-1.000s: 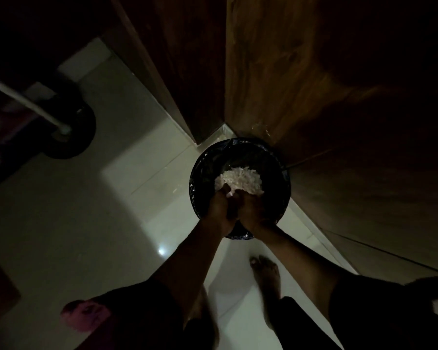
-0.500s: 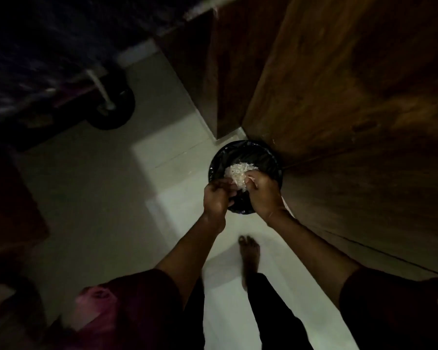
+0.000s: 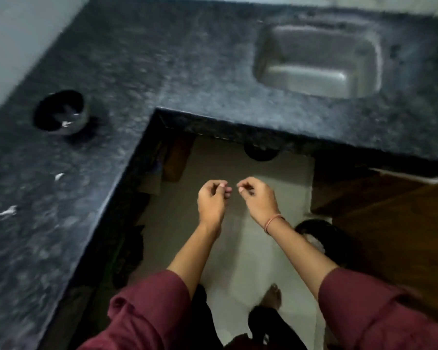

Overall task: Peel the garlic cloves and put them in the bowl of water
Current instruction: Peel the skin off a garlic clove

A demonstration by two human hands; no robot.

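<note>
A black bowl [image 3: 79, 121] stands on the left arm of the dark granite counter [image 3: 177, 59], with a few pale bits inside it. My left hand [image 3: 212, 201] and my right hand [image 3: 258, 198] hang side by side in the air over the floor, well to the right of the bowl. Both have loosely curled fingers, thumbs near the fingertips, and I see nothing held in either. The image is blurred.
A steel sink [image 3: 316, 59] is set in the counter at the back right. Pale peel scraps [image 3: 59, 176] lie on the counter near the front left. A black bin [image 3: 312, 232] stands on the floor by a wooden cabinet [image 3: 390, 223] at the right.
My hands have come up and away from the black bin, where they were over the heap of peels. The view has swung up from the floor to the counter, bowl and sink.
</note>
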